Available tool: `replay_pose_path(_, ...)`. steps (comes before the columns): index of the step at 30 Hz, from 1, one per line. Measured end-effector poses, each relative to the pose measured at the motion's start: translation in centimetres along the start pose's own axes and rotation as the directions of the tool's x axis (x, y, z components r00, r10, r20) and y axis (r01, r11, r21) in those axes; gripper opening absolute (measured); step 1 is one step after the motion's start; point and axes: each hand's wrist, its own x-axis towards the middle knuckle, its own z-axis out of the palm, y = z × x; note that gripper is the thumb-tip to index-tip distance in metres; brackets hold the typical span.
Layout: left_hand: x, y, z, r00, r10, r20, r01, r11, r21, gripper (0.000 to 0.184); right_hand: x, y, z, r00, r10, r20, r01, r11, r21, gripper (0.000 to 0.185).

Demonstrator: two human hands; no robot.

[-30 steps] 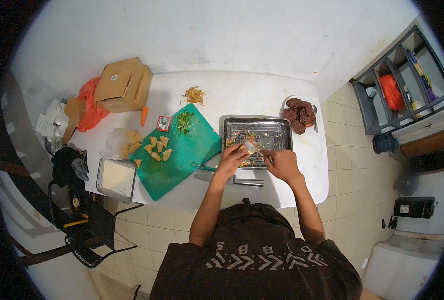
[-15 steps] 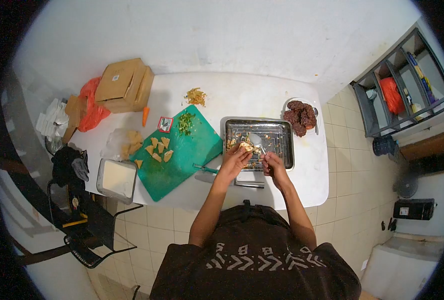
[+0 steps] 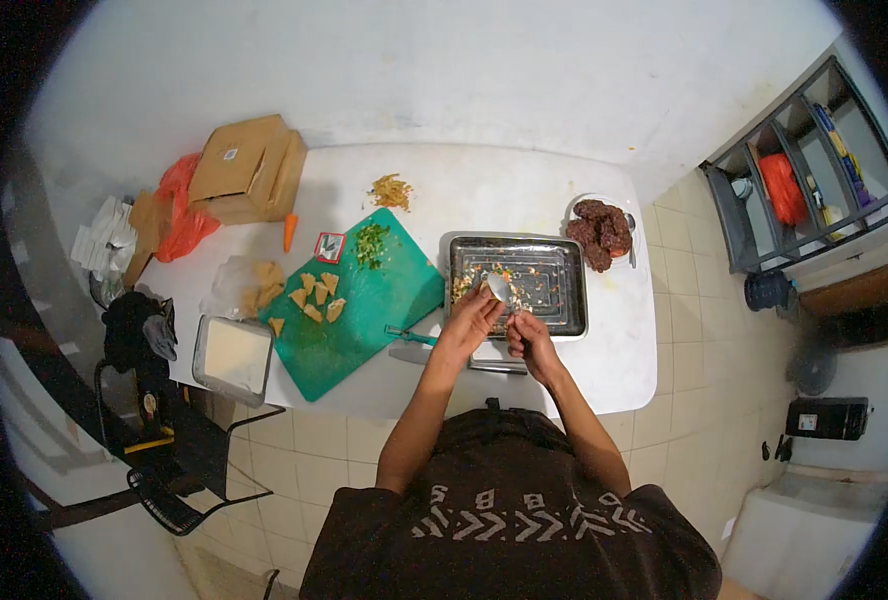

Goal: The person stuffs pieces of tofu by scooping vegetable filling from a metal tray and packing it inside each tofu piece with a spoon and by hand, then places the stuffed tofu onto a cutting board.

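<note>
Over the metal tray (image 3: 577,290), my right hand (image 3: 532,342) is closed round the handle of a metal spoon (image 3: 498,289). The spoon's bowl lies right at the fingertips of my left hand (image 3: 472,318). Those fingers are pinched on a small piece of fried tofu, mostly hidden behind the spoon and fingers. Chopped vegetable filling (image 3: 520,296) with pale and orange bits is scattered in the tray's left part. Left of my hands, several tan triangular tofu pieces (image 3: 322,293) and chopped greens (image 3: 371,245) lie on a green cutting board (image 3: 339,350).
A knife (image 3: 412,356) and a green-handled peeler (image 3: 412,337) lie by my left forearm. Dark brown food (image 3: 600,235) fills a plate at the right. Leftward are a container of pale liquid (image 3: 234,355), a carrot (image 3: 290,232), cardboard boxes (image 3: 244,170) and peelings (image 3: 391,191).
My right hand has moved left and slightly down. The spoon's bowl has shifted from the right side of the tofu piece to over it, at my left fingertips.
</note>
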Motion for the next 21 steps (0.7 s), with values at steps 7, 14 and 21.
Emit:
replay_pose_path(7, -0.3, 0.6, -0.1, 0.998, 0.059, 0.009, -0.059, 0.998, -0.026, 0.012, -0.9, 0.7, -1.0, 0.999, 0.017, -0.048, -0.02, 0.998, -0.066, 0.02)
replay_pose_path(14, -0.3, 0.8, -0.4, 0.996, 0.059, -0.068, -0.065, 0.994, -0.089, 0.011, -2.0, 0.0, -2.6, 0.999, -0.038, -0.024, 0.04, 0.995, 0.089, 0.02)
replay_pose_path(21, -0.2, 0.8, -0.3, 0.998, 0.032, -0.059, -0.033, 0.999, -0.015, 0.015, -1.7, -2.1, -2.2, 0.949, -0.284, -0.136, 0.194, 0.868, -0.457, 0.022)
